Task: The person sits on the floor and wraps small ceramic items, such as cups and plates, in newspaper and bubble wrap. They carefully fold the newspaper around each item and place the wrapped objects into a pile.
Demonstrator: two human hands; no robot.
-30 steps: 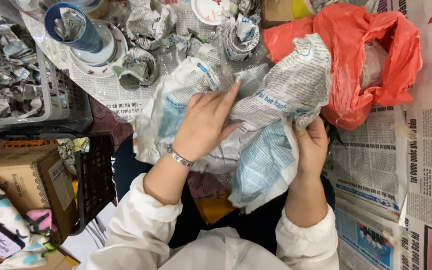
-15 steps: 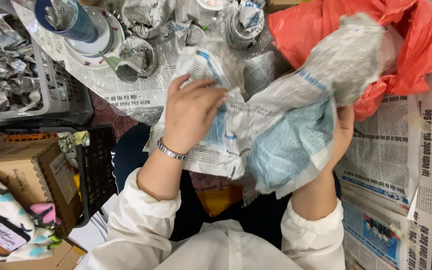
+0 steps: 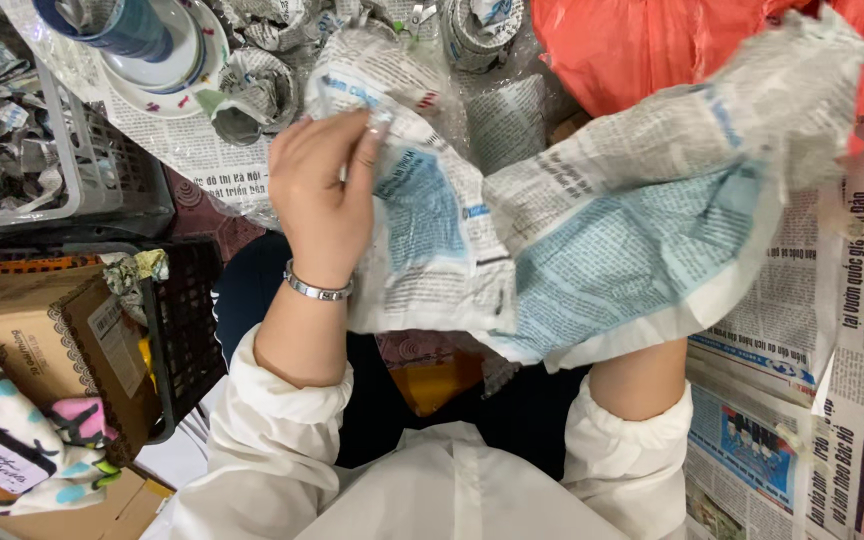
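Note:
A crumpled sheet of newspaper [image 3: 592, 240] with blue printed patches is spread in front of me. My left hand [image 3: 322, 190], a silver bracelet on its wrist, grips the sheet's left edge with curled fingers. My right hand is hidden behind the right half of the sheet; only its forearm [image 3: 632, 375] in a white sleeve shows below the paper, which it lifts up toward the right.
An orange plastic bag [image 3: 652, 45] lies behind the sheet. A blue cup on stacked plates [image 3: 142, 40] and paper-wrapped items [image 3: 252, 90] stand at the back. A grey basket of crumpled paper [image 3: 12, 150], a black crate [image 3: 187, 330] and a cardboard box [image 3: 22, 320] sit left. Flat newspapers [image 3: 852, 350] lie right.
The sheet has been pulled open and wider, its right end raised up and to the right. My left hand slid to the sheet's upper left edge.

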